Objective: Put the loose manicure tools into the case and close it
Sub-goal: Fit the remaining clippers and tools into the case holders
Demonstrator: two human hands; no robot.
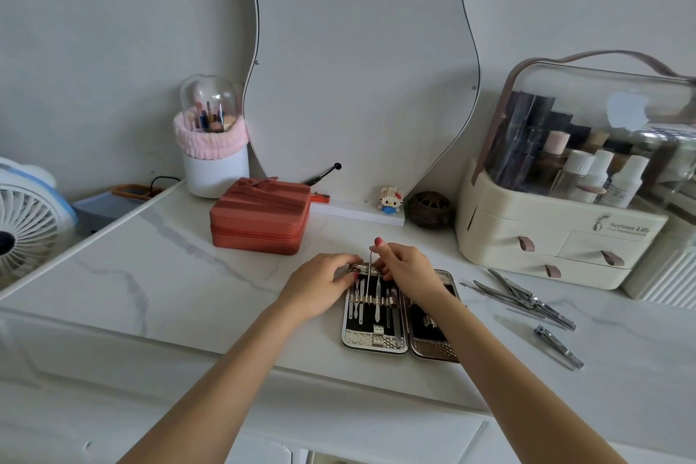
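The left hand (327, 277) presses curled fingers on the open case (376, 313), at its upper-left corner, likely steadying it. Just right of that hold, the right hand (408, 269) pinches a thin steel tool (369, 271) upright (aimed, I judge, at an elastic loop). Well right of both grips lie the loose tools (527, 299) and clipper (558, 346).

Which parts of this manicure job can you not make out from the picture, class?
Head view only:
- Right half of the case: mostly hidden by the right forearm.
- Tip of the thin tool pinched by the right hand: too small to identify.
- Loose tools on the table: overlapping, cannot count.
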